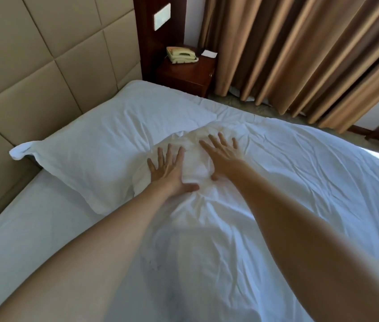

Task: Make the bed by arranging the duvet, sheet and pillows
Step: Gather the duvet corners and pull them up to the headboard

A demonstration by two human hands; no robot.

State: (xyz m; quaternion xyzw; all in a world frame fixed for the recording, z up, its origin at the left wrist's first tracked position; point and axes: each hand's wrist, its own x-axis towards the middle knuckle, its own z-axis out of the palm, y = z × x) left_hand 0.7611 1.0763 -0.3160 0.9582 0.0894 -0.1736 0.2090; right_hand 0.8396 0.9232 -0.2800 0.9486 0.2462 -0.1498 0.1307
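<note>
Duvet (276,182) lies white and creased over most of the bed, its top edge bunched into a lump right next to the pillow (105,145). Pillow sits at the bed's head end, up against the padded headboard (33,66), one corner hanging past the mattress edge. Sheet (21,228) shows bare and smooth on the near side of the pillow. Left hand (170,173): grip wide, fingers spread, palm flat on the bunched duvet just beside the pillow, thumb pressed into a fold. Right hand (223,156): same, grip wide, palm down on the lump, slightly farther from the pillow than the left. Neither hand holds fabric. Beyond the pillow's far end: nightstand (184,73) w/ beige phone (180,55) and a white notepad (209,53) on top, brown curtains (300,54) past that.
</note>
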